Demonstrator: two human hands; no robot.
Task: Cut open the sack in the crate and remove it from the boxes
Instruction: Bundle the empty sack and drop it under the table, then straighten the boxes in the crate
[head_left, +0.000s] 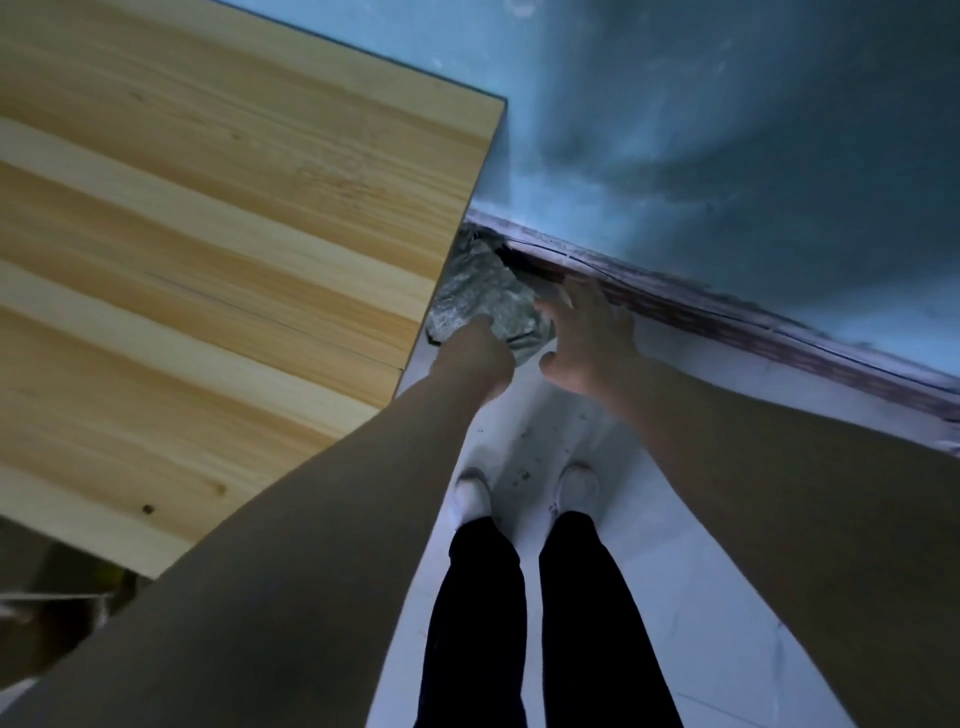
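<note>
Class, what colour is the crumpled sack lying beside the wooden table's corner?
The sack is mottled silvery grey, seen best in the head view.

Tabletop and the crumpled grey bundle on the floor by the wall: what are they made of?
Tabletop: wood, probably glued pine boards, matte; lengthwise strips, grain and knots show.
Crumpled grey bundle: likely thin plastic film or a woven sack, slightly shiny; tight wrinkles catch the light. Blur leaves it open.
</note>
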